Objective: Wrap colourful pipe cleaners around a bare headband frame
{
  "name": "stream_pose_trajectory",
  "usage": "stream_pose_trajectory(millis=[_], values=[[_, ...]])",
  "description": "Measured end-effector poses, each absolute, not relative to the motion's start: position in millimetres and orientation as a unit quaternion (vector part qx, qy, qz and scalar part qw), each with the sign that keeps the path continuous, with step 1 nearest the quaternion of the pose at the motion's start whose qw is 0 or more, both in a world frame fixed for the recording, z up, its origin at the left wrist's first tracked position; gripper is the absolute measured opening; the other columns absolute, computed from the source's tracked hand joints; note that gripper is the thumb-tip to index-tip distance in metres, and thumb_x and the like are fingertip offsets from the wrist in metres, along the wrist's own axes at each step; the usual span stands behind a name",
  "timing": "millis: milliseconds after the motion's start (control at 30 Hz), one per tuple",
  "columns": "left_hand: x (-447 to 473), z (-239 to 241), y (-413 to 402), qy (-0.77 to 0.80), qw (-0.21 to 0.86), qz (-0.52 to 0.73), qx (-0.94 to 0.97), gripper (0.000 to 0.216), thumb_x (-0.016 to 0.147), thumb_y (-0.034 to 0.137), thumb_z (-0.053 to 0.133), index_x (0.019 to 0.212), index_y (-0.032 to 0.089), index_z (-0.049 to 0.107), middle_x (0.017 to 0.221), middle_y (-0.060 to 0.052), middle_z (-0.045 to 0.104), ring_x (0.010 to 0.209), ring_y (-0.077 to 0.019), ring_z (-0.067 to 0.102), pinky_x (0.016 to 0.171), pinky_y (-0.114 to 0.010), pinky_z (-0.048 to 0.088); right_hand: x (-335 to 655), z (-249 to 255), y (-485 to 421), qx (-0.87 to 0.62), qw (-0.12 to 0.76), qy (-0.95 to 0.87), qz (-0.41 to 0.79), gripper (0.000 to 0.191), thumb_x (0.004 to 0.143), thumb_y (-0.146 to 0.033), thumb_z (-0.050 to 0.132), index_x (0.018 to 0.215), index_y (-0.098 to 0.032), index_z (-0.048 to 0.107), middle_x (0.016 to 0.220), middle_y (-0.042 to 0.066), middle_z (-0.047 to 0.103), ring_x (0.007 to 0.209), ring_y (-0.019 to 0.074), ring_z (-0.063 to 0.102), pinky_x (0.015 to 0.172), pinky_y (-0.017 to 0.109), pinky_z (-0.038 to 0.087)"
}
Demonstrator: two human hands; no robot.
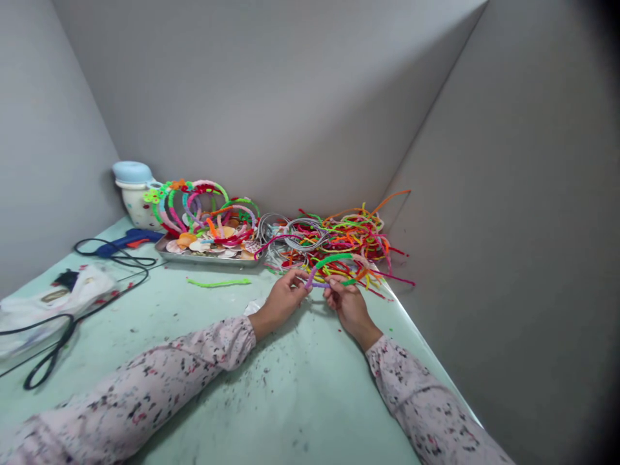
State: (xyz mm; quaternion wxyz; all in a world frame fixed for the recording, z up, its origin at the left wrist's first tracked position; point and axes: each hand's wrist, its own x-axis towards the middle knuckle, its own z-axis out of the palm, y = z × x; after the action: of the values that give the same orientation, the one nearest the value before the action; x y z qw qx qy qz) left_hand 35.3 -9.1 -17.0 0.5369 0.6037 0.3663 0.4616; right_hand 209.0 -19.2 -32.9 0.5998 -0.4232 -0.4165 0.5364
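Table edge (417,330) near right hand (349,306) with hoop (334,258)

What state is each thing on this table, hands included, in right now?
Left hand: pinching the fuzzy band
Right hand: pinching it too
Fuzzy band: curved, in both hands
Tray: heaped with shells
Fuzzy hoops: bunched at the tray
Cup: blue lid on
Blue tool: lying down; on or off unclear
Black cable: loosely looped
Green strip: lying loose
Fuzzy strips: tangled heap
Grey rings: bare, bunched together
Table: littered with specks
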Motion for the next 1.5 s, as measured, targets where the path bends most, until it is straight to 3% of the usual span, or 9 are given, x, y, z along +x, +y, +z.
stream_pose_trajectory(millis=[400, 600, 900, 1033, 1167, 1500], values=[[35, -25, -1, 0.384, 0.456, 0.459, 0.659, 0.023, 0.078, 0.034, 0.062, 0.087, 0.015, 0.07, 0.075, -0.003, 0.064, 0.064, -0.0137, 0.051, 0.058, -0.022, 0.038, 208, -30, -21, -0.425, 0.592, -0.428, 0.535, 0.027, 0.071, -0.039, 0.07, 0.086, -0.017, 0.064, 0.056, -0.003, 0.062, 0.042, 0.0066, 0.046, 0.04, 0.017, 0.033], [33, -27, 0, 0.398, 0.431, 0.464, 0.664, 0.019, 0.077, 0.032, 0.063, 0.081, 0.016, 0.073, 0.07, -0.002, 0.06, 0.067, -0.0145, 0.049, 0.061, -0.023, 0.036, 209, -31, -21, -0.428, 0.593, -0.441, 0.521, 0.029, 0.073, -0.041, 0.069, 0.088, -0.017, 0.063, 0.057, -0.002, 0.063, 0.043, 0.0079, 0.047, 0.041, 0.018, 0.033], [33, -26, 2, 0.39, 0.489, 0.442, 0.643, 0.024, 0.075, 0.038, 0.063, 0.073, 0.014, 0.066, 0.061, 0.002, 0.055, 0.057, -0.0113, 0.044, 0.056, -0.022, 0.034, 209, -31, -22, -0.428, 0.581, -0.46, 0.518, 0.031, 0.073, -0.044, 0.068, 0.088, -0.018, 0.063, 0.058, -0.002, 0.062, 0.045, 0.0091, 0.047, 0.042, 0.02, 0.035], [33, -26, 2, 0.389, 0.515, 0.429, 0.632, 0.028, 0.075, 0.041, 0.063, 0.077, 0.014, 0.064, 0.056, 0.005, 0.047, 0.051, -0.0088, 0.036, 0.05, -0.021, 0.028, 211, -35, -20, -0.424, 0.579, -0.466, 0.517, 0.029, 0.076, -0.044, 0.065, 0.089, -0.018, 0.063, 0.06, -0.002, 0.062, 0.046, 0.0088, 0.048, 0.043, 0.019, 0.035], [32, -27, 3, 0.396, 0.522, 0.429, 0.622, 0.028, 0.075, 0.042, 0.064, 0.083, 0.015, 0.064, 0.059, 0.005, 0.048, 0.052, -0.0088, 0.037, 0.05, -0.021, 0.028, 212, -38, -19, -0.419, 0.579, -0.469, 0.518, 0.027, 0.079, -0.042, 0.063, 0.091, -0.018, 0.063, 0.061, -0.003, 0.063, 0.046, 0.0084, 0.049, 0.043, 0.019, 0.035], [33, -21, 1, 0.396, 0.573, 0.39, 0.602, 0.029, 0.073, 0.042, 0.065, 0.067, 0.015, 0.055, 0.052, 0.006, 0.043, 0.046, -0.0071, 0.033, 0.047, -0.021, 0.022, 211, -37, -19, -0.424, 0.576, -0.459, 0.528, 0.027, 0.077, -0.041, 0.064, 0.089, -0.017, 0.064, 0.059, -0.003, 0.063, 0.044, 0.0076, 0.05, 0.041, 0.018, 0.036]])
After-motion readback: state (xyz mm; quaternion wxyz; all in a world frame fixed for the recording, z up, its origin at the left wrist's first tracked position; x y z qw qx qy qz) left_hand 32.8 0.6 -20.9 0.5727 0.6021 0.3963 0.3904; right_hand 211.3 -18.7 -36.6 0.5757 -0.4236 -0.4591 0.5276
